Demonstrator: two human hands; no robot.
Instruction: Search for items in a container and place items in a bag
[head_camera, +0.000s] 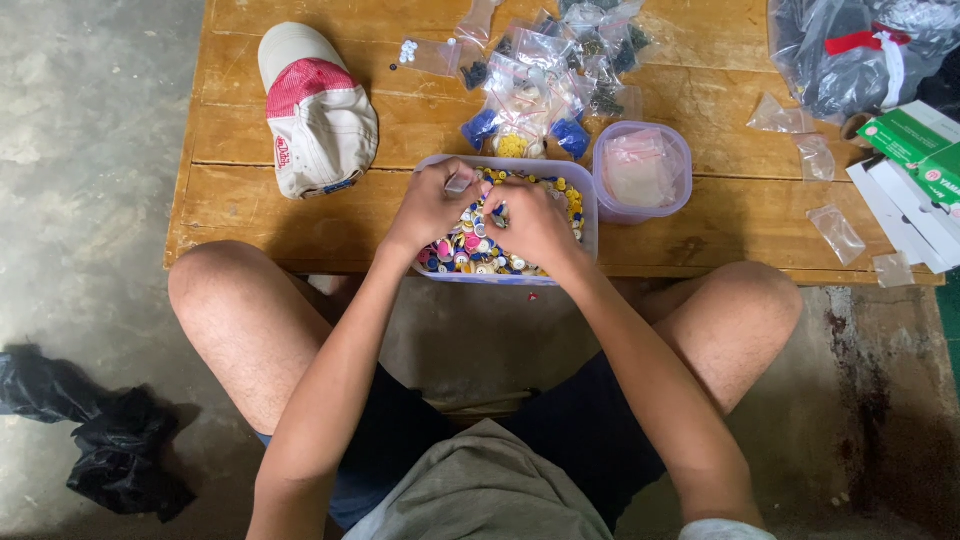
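A clear rectangular tub (585, 200) full of mixed coloured buttons (470, 245) sits at the near edge of the desk (250, 200), with a round tub (642, 172) of small clear bags touching its right end. Both hands are in the rectangular tub on the buttons: the left hand (430, 205) pinches a small pale piece, and the right hand (535, 225) is curled narrow, its hold unclear. A cap (315, 110) lies left of the tub with bare wood between, and filled bags (545, 75) crowd behind it.

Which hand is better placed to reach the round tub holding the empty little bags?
Probably the right hand. It is in the button tray on the side nearer the round tub; the left hand is farther away.
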